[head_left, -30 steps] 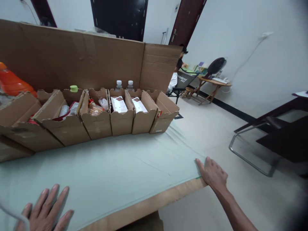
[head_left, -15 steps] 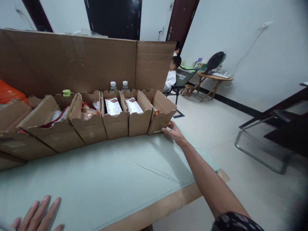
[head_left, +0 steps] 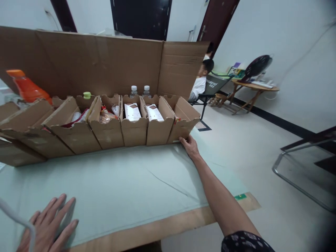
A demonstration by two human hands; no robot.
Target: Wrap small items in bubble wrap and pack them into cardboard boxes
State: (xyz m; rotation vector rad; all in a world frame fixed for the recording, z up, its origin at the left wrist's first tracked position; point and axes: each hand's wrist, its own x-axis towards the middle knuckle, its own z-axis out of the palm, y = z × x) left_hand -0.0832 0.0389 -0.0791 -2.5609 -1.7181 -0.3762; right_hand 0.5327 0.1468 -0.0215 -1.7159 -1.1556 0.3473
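My left hand lies flat with fingers spread on the pale green table cover, near the front left edge. My right hand is stretched far forward, fingers out, touching the bottom front corner of the rightmost cardboard box. That box ends a row of open cardboard boxes. Two of them hold white packets; others hold wrapped snacks. Two water bottles stand behind the row.
A tall cardboard sheet backs the boxes. An orange bottle sticks up at far left. A person sits in a chair beyond the table, near a round wooden table with a fan. A metal chair frame stands on the right.
My right hand left the table's front right corner, reached forward to the rightmost box and now rests at its base. My left hand stayed flat on the cover.
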